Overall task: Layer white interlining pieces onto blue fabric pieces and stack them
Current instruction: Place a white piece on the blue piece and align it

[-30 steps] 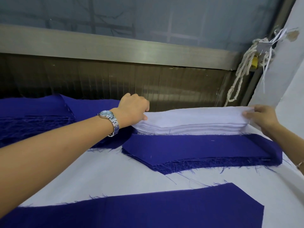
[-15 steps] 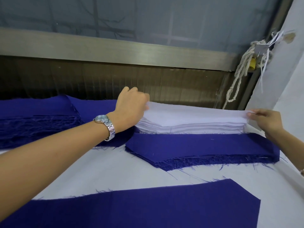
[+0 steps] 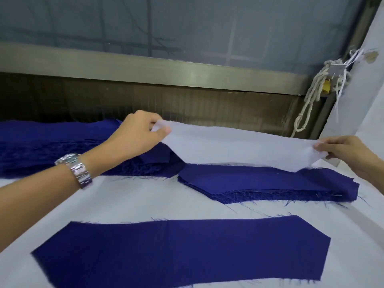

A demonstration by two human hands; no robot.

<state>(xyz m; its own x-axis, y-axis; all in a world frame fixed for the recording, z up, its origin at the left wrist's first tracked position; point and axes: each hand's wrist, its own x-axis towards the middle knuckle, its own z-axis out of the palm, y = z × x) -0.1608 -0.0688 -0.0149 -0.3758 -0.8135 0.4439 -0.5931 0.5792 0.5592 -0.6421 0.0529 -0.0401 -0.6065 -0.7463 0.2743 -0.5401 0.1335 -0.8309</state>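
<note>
Both hands, left and right, pinch a white interlining piece by its ends, raised above the blue fabric stack.

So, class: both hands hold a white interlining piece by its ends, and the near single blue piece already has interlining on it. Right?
No. The head view shows the near blue piece bare. The left hand and right hand do pinch the white interlining piece by its ends.

Metal rail below grey window
</note>
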